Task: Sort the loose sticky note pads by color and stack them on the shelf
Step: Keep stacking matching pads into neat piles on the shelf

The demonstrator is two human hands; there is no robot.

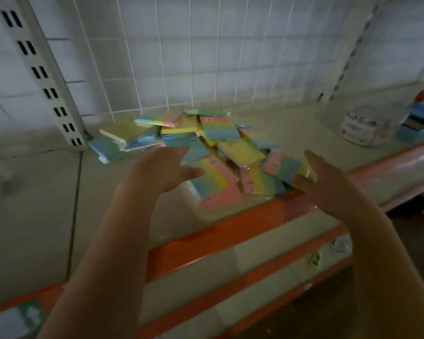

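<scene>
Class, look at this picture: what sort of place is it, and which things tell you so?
Probably a shop's stationery aisle: a metal shelf with an orange edge strip, a slotted upright with a wire grid back, and wrapped sticky note pads piled loose.

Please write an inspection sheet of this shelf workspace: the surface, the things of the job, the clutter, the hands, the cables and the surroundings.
Surface: pale shelf with an orange front edge.
Job's things: pile of sticky note pads, mixed colors, unsorted, many in clear wrap; no sorted stacks seen.
Clutter: clear jar and blue box at the right end.
Hands: left hand and right hand open, reaching at the pile, holding nothing.
Cables: nothing seen.
Surroundings: white wire grid behind, slotted post at left, lower shelves below.
</scene>
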